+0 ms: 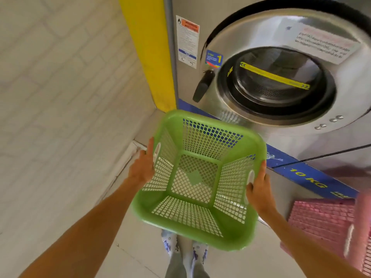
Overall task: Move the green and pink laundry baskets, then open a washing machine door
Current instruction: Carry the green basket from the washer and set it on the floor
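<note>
A person in patterned socks [185, 250] stands on the tiled floor [130, 255] of a laundry room, carrying an empty green laundry basket [197, 180] clear of the ground. The left hand [143, 164] lies against the basket's left side at its handle slot with fingers fairly straight, and the right hand [259, 189] curls over the opposite rim at the other slot; how far the fingers wrap underneath cannot be made out. The basket tilts slightly toward the camera, its mesh bottom showing nothing inside.

To the right, near the floor, the pink laundry basket [325, 221] waits at the foot of the machines, partly cut off by the frame edge.

Beyond, the washing machine door [277, 85] appears shut, its dark handle [202, 86] on the left side beside a "STEP 1" sticker [214, 59].

Carried well, this step likely calls for both hands staying level at the 2 slots and the basket being set down flat toward the wall [60, 97] side, well clear of the door's swing and of the handle.
</note>
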`<state>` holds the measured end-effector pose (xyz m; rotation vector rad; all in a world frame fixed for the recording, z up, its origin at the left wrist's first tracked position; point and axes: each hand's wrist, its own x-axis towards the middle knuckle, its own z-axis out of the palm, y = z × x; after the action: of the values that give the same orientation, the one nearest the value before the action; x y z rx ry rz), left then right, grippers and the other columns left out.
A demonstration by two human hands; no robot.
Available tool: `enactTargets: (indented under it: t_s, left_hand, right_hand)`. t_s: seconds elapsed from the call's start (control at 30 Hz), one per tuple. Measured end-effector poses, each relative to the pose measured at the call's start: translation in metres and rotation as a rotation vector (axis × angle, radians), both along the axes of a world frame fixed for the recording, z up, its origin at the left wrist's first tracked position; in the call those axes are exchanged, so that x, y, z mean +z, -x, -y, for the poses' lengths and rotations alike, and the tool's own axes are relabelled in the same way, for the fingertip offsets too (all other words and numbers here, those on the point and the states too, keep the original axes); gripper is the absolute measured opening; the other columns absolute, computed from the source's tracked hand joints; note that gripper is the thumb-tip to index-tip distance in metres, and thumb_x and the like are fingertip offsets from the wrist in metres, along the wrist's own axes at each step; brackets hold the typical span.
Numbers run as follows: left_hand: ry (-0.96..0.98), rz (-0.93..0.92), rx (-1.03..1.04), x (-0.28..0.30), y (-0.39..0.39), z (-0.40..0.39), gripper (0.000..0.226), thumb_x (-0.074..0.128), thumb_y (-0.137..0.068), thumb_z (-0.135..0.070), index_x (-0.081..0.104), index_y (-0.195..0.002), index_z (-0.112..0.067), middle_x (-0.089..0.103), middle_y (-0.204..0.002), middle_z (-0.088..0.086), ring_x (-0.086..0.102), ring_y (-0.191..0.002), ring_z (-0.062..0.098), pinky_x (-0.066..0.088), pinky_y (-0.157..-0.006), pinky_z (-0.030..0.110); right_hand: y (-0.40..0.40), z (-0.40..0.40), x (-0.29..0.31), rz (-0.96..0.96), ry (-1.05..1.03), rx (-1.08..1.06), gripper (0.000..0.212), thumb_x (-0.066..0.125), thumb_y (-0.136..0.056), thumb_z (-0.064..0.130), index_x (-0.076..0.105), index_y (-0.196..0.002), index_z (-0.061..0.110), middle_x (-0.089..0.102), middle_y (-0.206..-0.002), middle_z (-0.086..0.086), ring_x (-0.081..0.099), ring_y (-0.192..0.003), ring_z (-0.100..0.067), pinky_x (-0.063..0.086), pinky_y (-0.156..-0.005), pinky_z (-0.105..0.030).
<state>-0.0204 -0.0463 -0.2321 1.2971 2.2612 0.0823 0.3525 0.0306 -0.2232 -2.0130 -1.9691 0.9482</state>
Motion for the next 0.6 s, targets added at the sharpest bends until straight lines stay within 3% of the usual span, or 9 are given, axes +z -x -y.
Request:
enactTargets:
  t_s: [0.13, 0.3, 0.37, 0.5, 0.6]
  left_hand:
    - [-0.035, 0.052, 0.136, 0.007, 0.011, 0.069, 0.105, 0.060, -0.096, -0.015, -0.024, -0.151, -0.044, 0.052, -0.125, 0.024, 0.065, -0.080, 0.034, 0.058, -0.069, 0.054]
    - [-0.103, 0.023, 0.321, 0.031, 0.027, 0.146, 0.096, 0.057, -0.098, -0.014, -0.016, -0.158, -0.031, 0.053, -0.124, 0.023, 0.063, -0.090, 0.034, 0.053, -0.072, 0.046]
    - [-0.120, 0.004, 0.396, 0.042, 0.034, 0.180, 0.093, 0.056, -0.099, -0.015, -0.013, -0.158, -0.030, 0.053, -0.123, 0.022, 0.063, -0.092, 0.037, 0.053, -0.074, 0.049]
    - [-0.149, -0.029, 0.551, 0.053, 0.051, 0.260, 0.097, 0.059, -0.097, -0.017, -0.016, -0.157, -0.036, 0.056, -0.117, 0.020, 0.063, -0.083, 0.034, 0.058, -0.071, 0.054]
    - [-0.174, -0.051, 0.644, 0.057, 0.060, 0.330, 0.101, 0.060, -0.096, -0.014, -0.018, -0.155, -0.038, 0.056, -0.113, 0.020, 0.062, -0.077, 0.030, 0.058, -0.066, 0.051]
  right_hand:
    - [0.026, 0.010, 0.008, -0.038, -0.058, 0.162, 0.087, 0.051, -0.091, -0.008, -0.003, -0.158, 0.007, 0.030, -0.150, -0.027, 0.052, -0.118, -0.046, 0.046, -0.091, -0.047]
    - [0.074, 0.020, 0.015, -0.074, -0.151, 0.361, 0.082, 0.052, -0.093, -0.003, 0.002, -0.157, 0.002, 0.026, -0.153, -0.028, 0.046, -0.123, -0.049, 0.044, -0.098, -0.050]
    - [0.099, 0.031, 0.021, -0.089, -0.186, 0.431, 0.077, 0.051, -0.096, 0.003, 0.005, -0.157, 0.002, 0.027, -0.153, -0.028, 0.044, -0.126, -0.049, 0.044, -0.099, -0.052]
    - [0.155, 0.065, 0.030, -0.094, -0.179, 0.570, 0.072, 0.048, -0.100, 0.017, 0.006, -0.158, 0.010, 0.035, -0.145, -0.031, 0.060, -0.101, -0.054, 0.053, -0.083, -0.055]
    - [0.199, 0.103, 0.040, -0.070, -0.187, 0.670, 0.072, 0.052, -0.099, 0.010, 0.012, -0.157, 0.004, 0.041, -0.140, -0.034, 0.062, -0.092, -0.054, 0.053, -0.072, -0.049]
